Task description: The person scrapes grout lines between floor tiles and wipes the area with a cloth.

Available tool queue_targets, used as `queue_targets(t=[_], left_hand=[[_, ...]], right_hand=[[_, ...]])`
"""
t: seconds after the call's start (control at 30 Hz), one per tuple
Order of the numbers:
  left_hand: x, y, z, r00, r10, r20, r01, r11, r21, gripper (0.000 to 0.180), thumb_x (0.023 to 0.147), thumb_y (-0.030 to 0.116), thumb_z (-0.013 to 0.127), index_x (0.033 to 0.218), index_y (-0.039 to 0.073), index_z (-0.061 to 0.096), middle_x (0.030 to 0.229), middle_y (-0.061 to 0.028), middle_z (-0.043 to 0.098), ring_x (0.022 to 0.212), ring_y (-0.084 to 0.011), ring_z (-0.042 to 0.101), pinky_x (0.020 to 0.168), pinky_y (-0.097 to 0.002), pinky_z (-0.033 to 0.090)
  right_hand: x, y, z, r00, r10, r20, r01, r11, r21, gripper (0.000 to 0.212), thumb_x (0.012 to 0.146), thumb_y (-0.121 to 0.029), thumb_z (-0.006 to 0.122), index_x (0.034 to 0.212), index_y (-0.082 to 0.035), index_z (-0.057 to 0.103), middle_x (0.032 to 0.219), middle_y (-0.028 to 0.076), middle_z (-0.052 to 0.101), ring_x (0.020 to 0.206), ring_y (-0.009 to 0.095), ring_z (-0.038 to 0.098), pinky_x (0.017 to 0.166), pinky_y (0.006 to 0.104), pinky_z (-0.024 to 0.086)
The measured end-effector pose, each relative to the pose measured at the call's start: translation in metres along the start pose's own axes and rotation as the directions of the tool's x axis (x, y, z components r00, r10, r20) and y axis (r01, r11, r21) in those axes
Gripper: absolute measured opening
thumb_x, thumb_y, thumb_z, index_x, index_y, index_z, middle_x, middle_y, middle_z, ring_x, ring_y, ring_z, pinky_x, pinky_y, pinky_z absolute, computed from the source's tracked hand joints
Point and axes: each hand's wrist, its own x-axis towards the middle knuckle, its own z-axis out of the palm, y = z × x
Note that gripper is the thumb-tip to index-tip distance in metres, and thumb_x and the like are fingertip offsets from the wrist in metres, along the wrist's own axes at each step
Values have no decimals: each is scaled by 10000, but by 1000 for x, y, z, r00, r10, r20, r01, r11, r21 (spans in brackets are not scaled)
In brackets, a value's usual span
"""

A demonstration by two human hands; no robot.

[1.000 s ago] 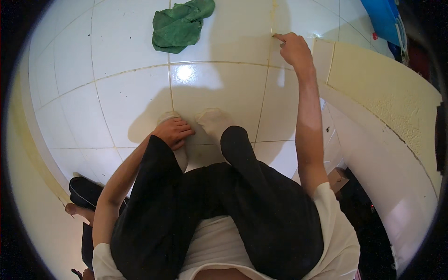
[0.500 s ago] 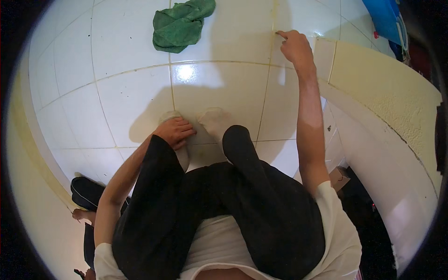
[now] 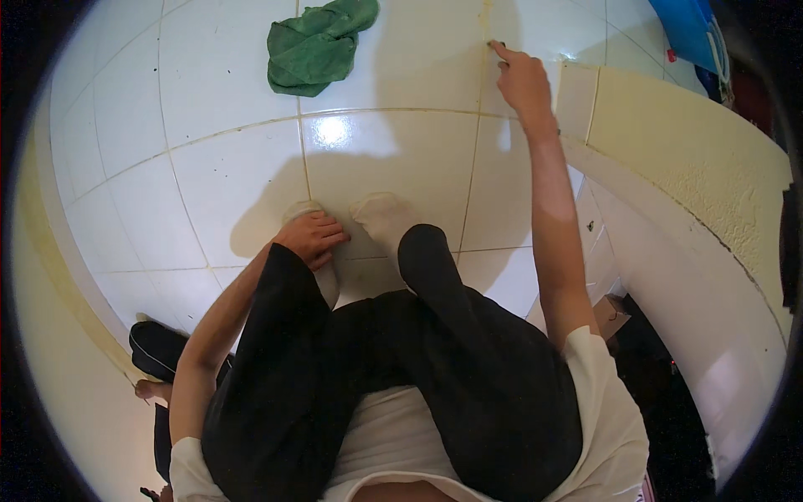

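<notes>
My right hand [image 3: 526,84] reaches far forward over the white tiled floor [image 3: 389,142]. Its index finger points along a yellowish grout line [image 3: 479,79], with the other fingers curled in. Something small and dark shows at the fingertips, too small to name. Close to my body, my left hand [image 3: 313,235] lies over my left foot in a pale sock [image 3: 302,207], fingers loosely stretched and holding nothing. Ahead and left of centre lies a crumpled green cloth [image 3: 316,50], apart from both hands.
A low cream ledge [image 3: 669,142] curves along the right side. Beyond it at the far right hangs a blue item [image 3: 687,32]. A cardboard box [image 3: 611,316] sits below the ledge. At the lower left are a black bag-like object [image 3: 157,350] and another person's foot [image 3: 154,390].
My right hand has moved slightly forward along the grout line, its index finger reaching farther. My left hand stays on my foot. The whole view has shifted a little.
</notes>
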Motion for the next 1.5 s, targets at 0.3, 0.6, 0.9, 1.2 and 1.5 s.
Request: queue_targets(t=[0.3,0.6,0.9,1.2,1.5], left_hand=[[1,3,-2,999,-16,-30,16,1000,7,472,674,132,704,1135,64,625,1026,-74,613,991,-258,587,896,-385,481],[2,6,-3,997,-44,61,43,999,13,481,670,141,722,1136,66,627,1047,-65,616,1020,-246,583,908,-386,477],[0,4,-3,999,-31,27,31,1000,4,474,673,141,727,1131,70,626,1045,-71,616,1017,-254,585,909,-391,481],[2,6,-2,999,-47,5,46,999,21,465,669,143,727,1116,78,616,1017,-64,604,975,-262,578,888,-394,483],[1,4,-2,999,-34,0,34,999,-8,454,679,132,716,1117,70,616,1012,-72,601,978,-264,583,887,-395,483]], right_hand=[[11,2,5,999,12,-43,-14,999,-52,497,838,-26,556,1271,-221,704,1093,156,731,1014,367,692,875,465,566],[2,8,-8,984,50,169,-44,998,-40,524,845,-31,563,1316,-232,673,1109,176,717,1075,366,666,905,469,554],[5,8,14,999,-14,-37,13,999,-29,427,878,-87,579,1263,-224,704,1050,149,716,1001,385,660,889,484,550],[8,4,3,997,-50,63,56,994,-97,437,843,-64,598,1243,-199,710,1064,171,711,1007,385,673,886,496,553],[2,-7,3,995,-24,97,30,998,-62,432,846,-54,599,1243,-185,707,1053,170,708,1030,372,663,894,474,558]])
